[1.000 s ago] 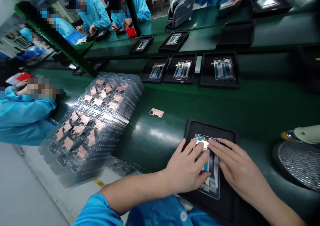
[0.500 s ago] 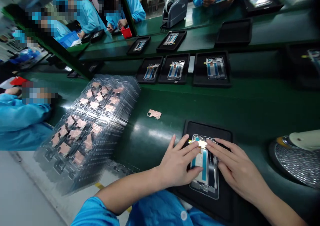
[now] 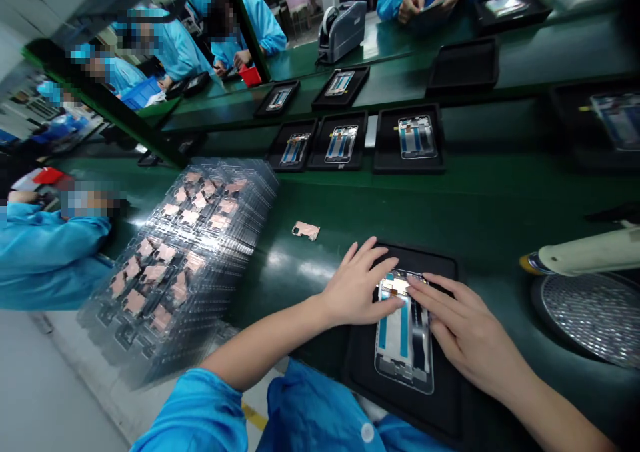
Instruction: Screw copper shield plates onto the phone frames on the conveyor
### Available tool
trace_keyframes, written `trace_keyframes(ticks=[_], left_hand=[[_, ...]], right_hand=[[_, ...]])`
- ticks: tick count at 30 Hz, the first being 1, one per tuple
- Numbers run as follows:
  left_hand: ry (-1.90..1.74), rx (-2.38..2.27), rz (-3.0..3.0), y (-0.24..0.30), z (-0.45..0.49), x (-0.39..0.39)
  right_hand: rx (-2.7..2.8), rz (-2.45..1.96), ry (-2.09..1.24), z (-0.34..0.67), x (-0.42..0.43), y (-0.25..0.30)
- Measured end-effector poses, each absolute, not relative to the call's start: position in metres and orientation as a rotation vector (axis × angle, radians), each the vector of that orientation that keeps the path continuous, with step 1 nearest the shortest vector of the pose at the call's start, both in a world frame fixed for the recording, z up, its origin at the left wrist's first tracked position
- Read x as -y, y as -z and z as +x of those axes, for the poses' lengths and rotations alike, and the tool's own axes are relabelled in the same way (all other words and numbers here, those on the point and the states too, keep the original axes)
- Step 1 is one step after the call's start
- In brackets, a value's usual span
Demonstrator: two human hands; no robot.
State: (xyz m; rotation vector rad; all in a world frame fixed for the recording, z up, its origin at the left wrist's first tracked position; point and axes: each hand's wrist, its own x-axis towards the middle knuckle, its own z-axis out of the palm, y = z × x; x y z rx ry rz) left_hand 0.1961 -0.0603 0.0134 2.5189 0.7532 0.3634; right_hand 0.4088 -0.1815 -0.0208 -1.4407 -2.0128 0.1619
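A phone display frame (image 3: 403, 345) lies face up in a black tray (image 3: 359, 372), its metal rim around white and blue panels. My right hand (image 3: 465, 325) rests over the frame's upper end, fingertips pressing on a small gold part there. My left hand (image 3: 356, 285) lies beside that upper corner with its fingers spread, and its thumb touches the frame. Neither hand hides the lower end of the frame. A loose copper-coloured plate (image 3: 306, 231) lies on the green bench to the left of the tray.
A tall stack of clear trays (image 3: 185, 239) holding copper plates stands left of me. A white-handled tool (image 3: 585, 251) lies over a round metal mesh disc (image 3: 595, 319) on the right. Black trays with frames (image 3: 415, 135) line the belt ahead, with blue-smocked co-workers around.
My left hand has lifted and shifted up-left, its fingers now spread past the tray's top edge. The white-handled tool shows farther into view on the right, and the whole view has shifted slightly.
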Motion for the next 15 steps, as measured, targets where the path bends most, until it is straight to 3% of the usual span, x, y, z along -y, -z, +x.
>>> trace_keyframes(ticks=[15], left_hand=[[-0.290, -0.734, 2.663, -0.012, 0.191, 0.067]], right_hand=[[1.961, -1.383, -0.201, 0.408, 0.185, 0.012]])
